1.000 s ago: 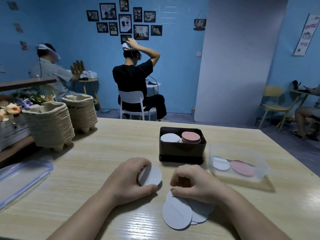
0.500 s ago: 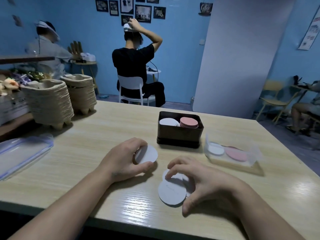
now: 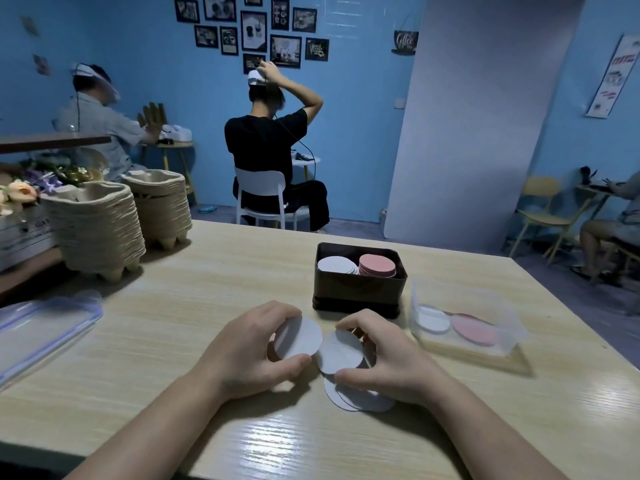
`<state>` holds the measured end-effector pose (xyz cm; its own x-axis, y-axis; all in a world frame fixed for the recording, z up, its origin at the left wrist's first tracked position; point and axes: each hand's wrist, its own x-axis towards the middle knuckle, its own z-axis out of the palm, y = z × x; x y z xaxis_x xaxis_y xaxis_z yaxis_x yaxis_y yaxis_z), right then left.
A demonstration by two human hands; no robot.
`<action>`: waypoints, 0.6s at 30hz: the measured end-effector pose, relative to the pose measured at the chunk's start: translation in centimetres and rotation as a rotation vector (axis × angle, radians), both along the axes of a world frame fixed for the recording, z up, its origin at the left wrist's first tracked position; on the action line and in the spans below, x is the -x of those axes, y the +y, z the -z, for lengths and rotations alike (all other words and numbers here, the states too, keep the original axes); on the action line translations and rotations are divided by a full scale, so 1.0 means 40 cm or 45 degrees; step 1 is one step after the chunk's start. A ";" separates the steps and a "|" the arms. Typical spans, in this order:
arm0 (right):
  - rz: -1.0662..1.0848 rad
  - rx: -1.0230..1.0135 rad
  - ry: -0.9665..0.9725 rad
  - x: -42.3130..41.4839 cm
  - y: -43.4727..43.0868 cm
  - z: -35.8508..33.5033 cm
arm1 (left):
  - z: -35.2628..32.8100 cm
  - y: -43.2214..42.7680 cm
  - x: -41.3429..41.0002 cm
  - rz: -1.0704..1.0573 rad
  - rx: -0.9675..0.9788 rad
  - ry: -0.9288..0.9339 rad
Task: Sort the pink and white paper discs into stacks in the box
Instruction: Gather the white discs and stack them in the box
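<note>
Wooden counter carries a box already holding white and pink stacks; both hands' fingers grasp white discs, more remain loose.

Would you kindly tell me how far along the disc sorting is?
Done: the dark box holds a white stack and a pink stack side by side. In hand: the left hand grips a white disc, the right hand pinches a second white disc beside it. Left: loose white discs on the table under the right hand, plus a pink disc and another white one in the clear container.
</note>
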<state>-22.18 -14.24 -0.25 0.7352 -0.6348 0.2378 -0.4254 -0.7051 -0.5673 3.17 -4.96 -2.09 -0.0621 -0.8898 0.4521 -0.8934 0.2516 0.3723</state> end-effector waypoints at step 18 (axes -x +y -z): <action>-0.082 -0.019 -0.211 -0.016 -0.005 0.026 | 0.024 -0.032 0.053 0.214 0.036 -0.069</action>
